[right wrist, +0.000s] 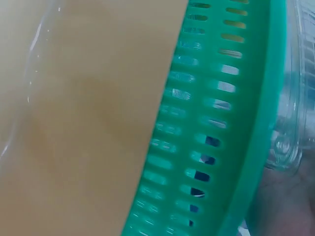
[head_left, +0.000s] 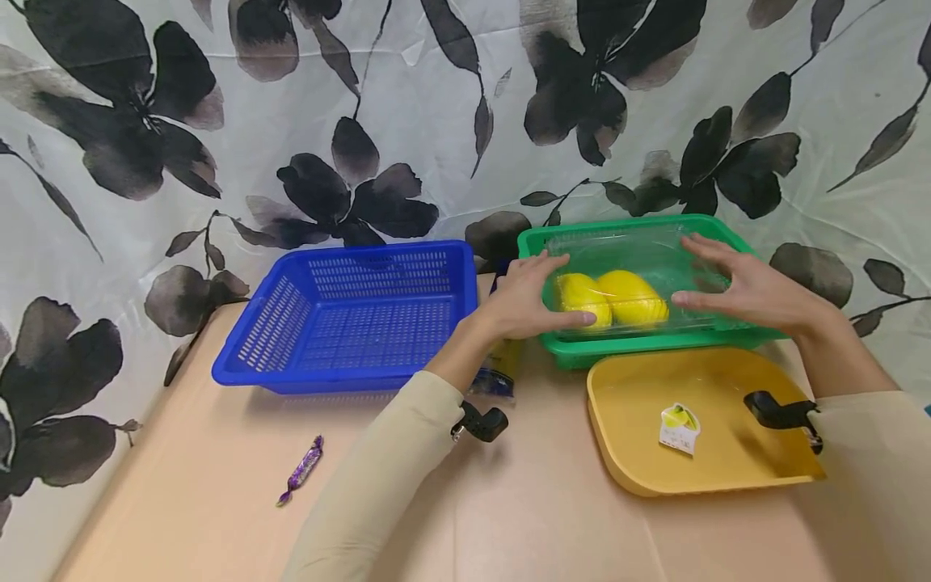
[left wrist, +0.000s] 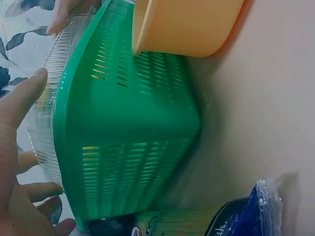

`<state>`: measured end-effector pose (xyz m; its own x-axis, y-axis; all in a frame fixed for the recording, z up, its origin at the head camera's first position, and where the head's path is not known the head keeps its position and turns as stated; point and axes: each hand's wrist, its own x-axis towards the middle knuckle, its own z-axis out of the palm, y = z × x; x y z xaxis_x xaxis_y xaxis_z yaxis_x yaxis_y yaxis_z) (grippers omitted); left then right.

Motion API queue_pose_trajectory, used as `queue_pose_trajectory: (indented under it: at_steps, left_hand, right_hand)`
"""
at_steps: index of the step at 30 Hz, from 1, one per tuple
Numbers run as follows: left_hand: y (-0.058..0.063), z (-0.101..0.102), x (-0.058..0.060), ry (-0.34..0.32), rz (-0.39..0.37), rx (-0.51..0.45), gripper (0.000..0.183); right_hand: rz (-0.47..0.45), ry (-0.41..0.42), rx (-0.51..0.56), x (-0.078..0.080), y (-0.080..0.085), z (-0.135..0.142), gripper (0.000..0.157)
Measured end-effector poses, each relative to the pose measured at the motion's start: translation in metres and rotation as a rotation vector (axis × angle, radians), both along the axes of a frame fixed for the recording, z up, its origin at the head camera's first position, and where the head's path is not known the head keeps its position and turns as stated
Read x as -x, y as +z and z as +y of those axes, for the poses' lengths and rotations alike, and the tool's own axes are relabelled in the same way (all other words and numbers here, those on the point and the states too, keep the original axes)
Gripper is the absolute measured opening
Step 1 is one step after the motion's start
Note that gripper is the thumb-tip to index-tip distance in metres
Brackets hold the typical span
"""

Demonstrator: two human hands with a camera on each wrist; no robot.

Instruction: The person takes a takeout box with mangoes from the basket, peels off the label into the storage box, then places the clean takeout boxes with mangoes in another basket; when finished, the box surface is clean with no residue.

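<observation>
A clear plastic box with yellow lemon-like fruit inside sits in the top of the green basket. My left hand is at the box's left end, thumb and fingers spread and nearly straight. At the right end my right hand spreads its fingers over the box and the basket's rim. Neither hand visibly curls round the box; whether the fingertips touch it is hard to tell. In the right wrist view the box's edge shows above the basket rim, with the hand mostly out of view.
A blue basket stands to the left. In front of the green basket lies a yellow tray with a fruit-printed tag. A purple wrapped candy lies at front left. A yellow-and-blue packet is beside the green basket, partly behind my left arm.
</observation>
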<state>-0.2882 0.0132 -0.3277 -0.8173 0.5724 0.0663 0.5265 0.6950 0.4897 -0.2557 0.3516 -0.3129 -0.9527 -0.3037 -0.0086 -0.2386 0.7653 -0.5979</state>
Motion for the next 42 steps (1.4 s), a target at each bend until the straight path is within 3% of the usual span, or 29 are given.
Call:
queue_pose_trajectory:
  at_steps: [6, 12, 24, 33, 38, 42]
  left_hand:
    - [-0.002, 0.008, -0.001, 0.019, -0.004, 0.106, 0.099]
    - [-0.006, 0.012, -0.002, 0.03, -0.034, 0.156, 0.097]
    - [-0.004, 0.022, -0.004, 0.065, -0.005, 0.324, 0.093]
    - [-0.003, 0.021, -0.005, 0.074, -0.016, 0.331, 0.09]
    - [-0.001, 0.017, -0.006, 0.042, -0.022, 0.324, 0.086]
    - [0.008, 0.011, -0.01, 0.002, -0.031, 0.297, 0.083]
  right_hand:
    - [-0.025, -0.014, -0.054, 0.007, -0.004, -0.002, 0.086]
    - [-0.055, -0.003, -0.083, 0.012, -0.009, -0.004, 0.089]
    - [-0.032, -0.002, -0.105, 0.018, -0.024, -0.004, 0.089]
    - [-0.08, 0.014, -0.169, 0.019, -0.025, -0.009, 0.091]
    - [-0.087, 0.015, -0.175, 0.02, -0.026, -0.012, 0.091]
    - [-0.098, 0.011, -0.182, 0.02, -0.024, -0.013, 0.093]
